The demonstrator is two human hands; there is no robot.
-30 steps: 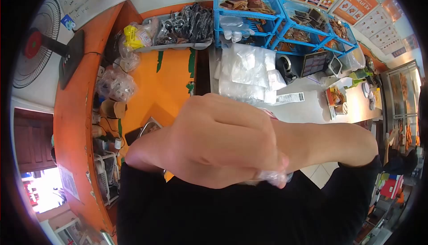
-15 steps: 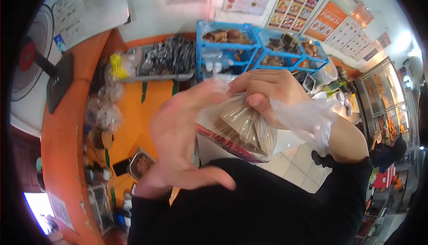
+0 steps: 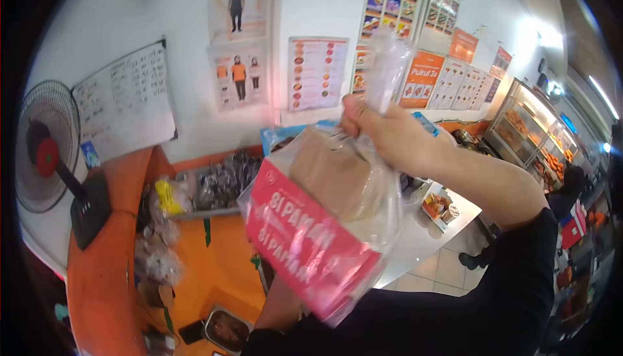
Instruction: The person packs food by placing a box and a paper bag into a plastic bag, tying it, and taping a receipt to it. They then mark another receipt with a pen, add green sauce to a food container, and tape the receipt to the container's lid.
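Observation:
A clear plastic bag point(image 3: 389, 210) hangs in front of me with its neck gathered and twisted upward. My right hand point(image 3: 383, 132) is closed around that neck. Inside the bag sits a pink-red food box point(image 3: 311, 246) with white lettering, tilted down to the right. A folded brown paper packet point(image 3: 331, 174) rests behind the printed panel. My left forearm point(image 3: 282, 307) rises from below toward the box. The left hand itself is hidden behind the box, so its fingers do not show.
An orange counter point(image 3: 224, 252) holds a metal food tray point(image 3: 227, 330), a dark phone point(image 3: 191, 332) and a tray of black plastic bags point(image 3: 227, 184). On the left stands a fan point(image 3: 48, 148). A white table point(image 3: 415, 252) bears a boxed meal point(image 3: 441, 207). One person point(image 3: 571, 184) is at far right.
The bagged box has risen and turned its printed side to me. My right hand has slid up onto the bag's neck. My left hand, open before, has passed behind the box. The view has tilted up.

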